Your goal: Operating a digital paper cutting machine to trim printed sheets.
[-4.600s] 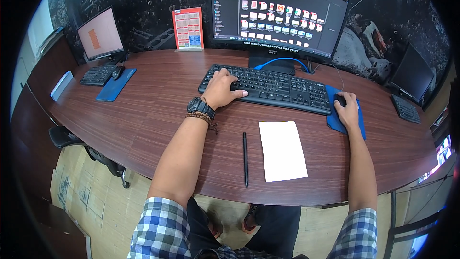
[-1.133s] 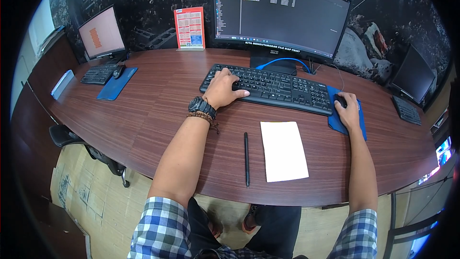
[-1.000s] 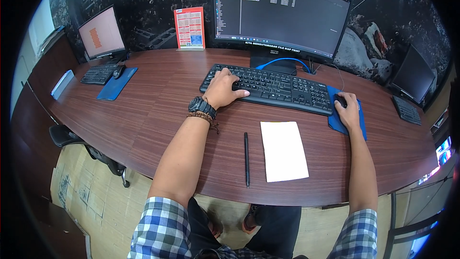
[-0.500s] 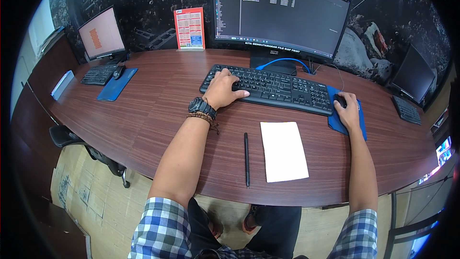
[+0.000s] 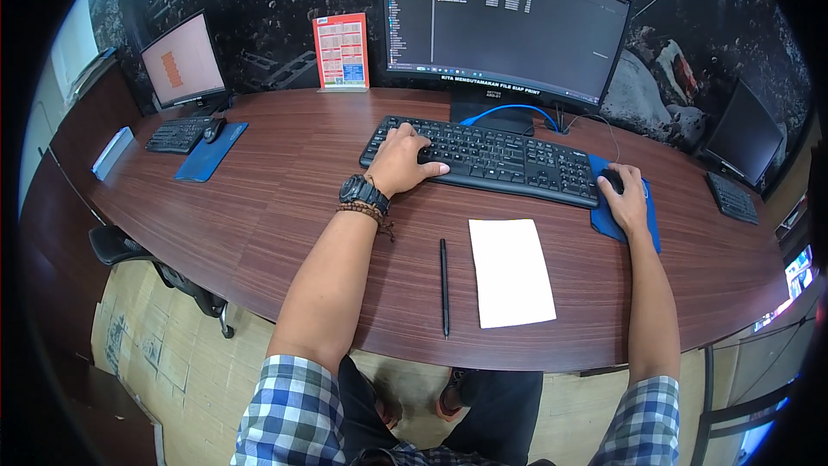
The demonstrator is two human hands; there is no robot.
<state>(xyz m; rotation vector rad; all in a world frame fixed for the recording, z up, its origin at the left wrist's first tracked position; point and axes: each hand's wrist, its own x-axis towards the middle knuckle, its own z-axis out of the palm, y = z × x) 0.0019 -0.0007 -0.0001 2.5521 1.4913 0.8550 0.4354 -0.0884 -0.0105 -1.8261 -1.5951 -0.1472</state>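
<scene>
My left hand rests on the left end of a black keyboard, fingers spread over the keys; a black watch and a bead bracelet are on that wrist. My right hand covers a black mouse on a blue mouse pad at the keyboard's right. Behind the keyboard stands a wide curved monitor showing a dark window with a list of lines. On the brown wooden desk, in front of the keyboard, lie a black pen and a blank white sheet of paper.
At the far left stand a smaller monitor, a second keyboard and a mouse on a blue pad. A red card stand sits at the back. A dark monitor and keyboard are at the right. A black chair is below left.
The big monitor's picture changed from a grid of thumbnails to a dark list window. Both hands have stayed where they were on keyboard and mouse.
</scene>
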